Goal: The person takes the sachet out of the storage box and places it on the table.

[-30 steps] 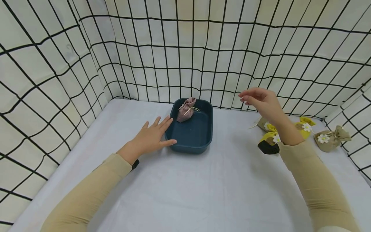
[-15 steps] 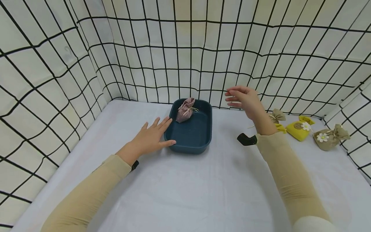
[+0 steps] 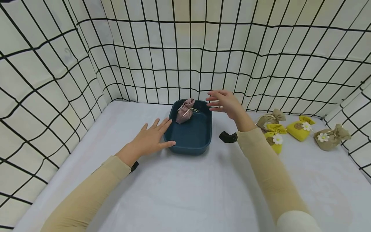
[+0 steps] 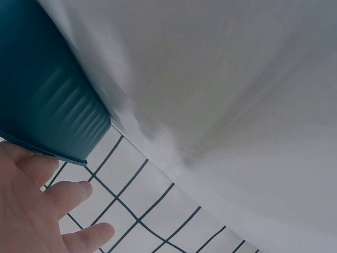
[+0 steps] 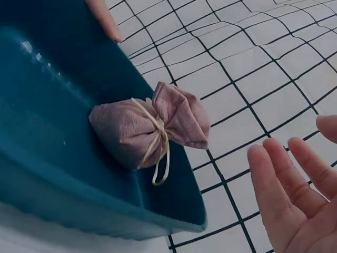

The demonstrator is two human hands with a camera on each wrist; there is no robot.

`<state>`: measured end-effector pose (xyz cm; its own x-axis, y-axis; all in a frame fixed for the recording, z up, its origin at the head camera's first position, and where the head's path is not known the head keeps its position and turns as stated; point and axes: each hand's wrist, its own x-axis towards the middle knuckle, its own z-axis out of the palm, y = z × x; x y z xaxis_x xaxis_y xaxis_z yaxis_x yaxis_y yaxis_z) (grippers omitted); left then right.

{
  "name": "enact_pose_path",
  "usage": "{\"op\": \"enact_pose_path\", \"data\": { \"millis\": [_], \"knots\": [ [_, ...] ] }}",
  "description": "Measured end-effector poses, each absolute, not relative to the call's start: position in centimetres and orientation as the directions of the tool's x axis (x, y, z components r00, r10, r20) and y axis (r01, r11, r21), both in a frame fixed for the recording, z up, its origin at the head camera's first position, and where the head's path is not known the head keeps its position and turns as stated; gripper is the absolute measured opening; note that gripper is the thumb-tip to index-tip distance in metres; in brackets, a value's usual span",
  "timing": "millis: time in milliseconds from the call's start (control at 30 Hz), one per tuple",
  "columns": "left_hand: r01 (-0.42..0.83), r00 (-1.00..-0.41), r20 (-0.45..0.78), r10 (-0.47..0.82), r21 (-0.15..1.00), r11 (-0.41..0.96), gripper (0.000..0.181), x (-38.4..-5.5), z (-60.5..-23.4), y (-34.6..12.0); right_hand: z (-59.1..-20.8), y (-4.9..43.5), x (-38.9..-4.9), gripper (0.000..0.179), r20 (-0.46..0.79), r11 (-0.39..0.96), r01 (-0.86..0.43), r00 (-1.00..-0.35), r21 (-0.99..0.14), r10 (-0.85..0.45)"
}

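Observation:
A pinkish-mauve cloth pouch [image 3: 185, 112], tied with a pale cord, leans in the far left corner of a dark teal plastic bin [image 3: 189, 149]. In the right wrist view the pouch [image 5: 142, 126] has its gathered top over the rim. My left hand [image 3: 149, 137] is spread flat, its fingertips touching the bin's left rim. Close to the far right corner of the bin is my right hand [image 3: 227, 103], raised, with its fingers loosely extended and nothing in them. The right wrist view shows that hand [image 5: 295, 195] apart from the pouch.
On the right side of the white-covered table [image 3: 185, 193] lie two yellow pouches, a front one [image 3: 275, 141] and a back one [image 3: 299, 129], and two tan pouches, one left [image 3: 271, 119] and one right [image 3: 330, 138]. A black wire grid [image 3: 179, 69] stands around the table.
My right hand has moved left from above the yellow and tan pouches to the bin's far right corner. The left hand, bin and mauve pouch have stayed in place.

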<state>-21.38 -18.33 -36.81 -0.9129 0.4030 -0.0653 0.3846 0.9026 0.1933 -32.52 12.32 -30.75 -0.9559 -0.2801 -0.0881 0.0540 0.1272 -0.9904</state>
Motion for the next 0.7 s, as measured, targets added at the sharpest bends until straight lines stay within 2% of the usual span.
{"op": "enact_pose_path", "data": {
  "millis": [233, 433, 700],
  "knots": [
    [0.384, -0.913, -0.064, 0.402, 0.192, 0.903, 0.096, -21.3, -36.9, -18.4, -31.4, 10.5, -33.3, 0.054, -0.152, 0.115, 0.119, -0.928, -0.986, -0.341],
    [0.391, -0.911, -0.055, 0.409, 0.2, 0.898, 0.097, -21.4, -36.9, -18.4, -32.6, 8.6, -33.6, 0.063, -0.212, 0.157, 0.164, -0.905, -0.974, -0.369],
    [0.391, -0.911, -0.058, 0.409, 0.202, 0.898, 0.097, -21.4, -36.9, -18.4, -33.6, 5.3, -33.5, 0.076, -0.214, 0.248, 0.139, -0.927, -0.959, -0.308]
  ]
}}
